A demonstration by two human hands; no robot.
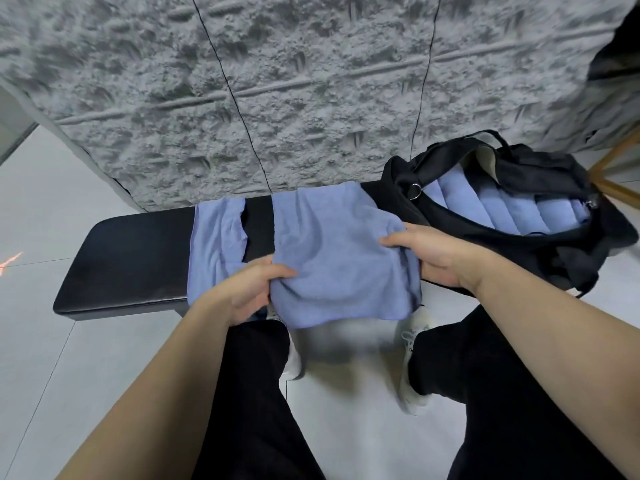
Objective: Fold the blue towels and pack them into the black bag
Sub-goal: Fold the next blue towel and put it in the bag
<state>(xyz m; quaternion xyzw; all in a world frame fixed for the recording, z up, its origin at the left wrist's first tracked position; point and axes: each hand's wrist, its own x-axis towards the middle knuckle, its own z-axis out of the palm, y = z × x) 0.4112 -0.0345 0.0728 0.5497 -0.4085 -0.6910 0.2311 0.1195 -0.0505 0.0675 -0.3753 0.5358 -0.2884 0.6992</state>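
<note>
Towel [332, 251] lay spread across black bench [131, 258], near edge hanging over front. Head view: my left hand [249, 289] pinched its left edge, fingers curled into cloth; my right hand [433, 254] gripped right edge, thumb on top, fingers underneath. Second towel [216, 244] lay unfolded just beside, to left. Black bag [485, 237] stood open at bench's right end, several folded towels [498, 206] packed in row inside. Judged: mostly done; two towels left to fold and pack.
</note>
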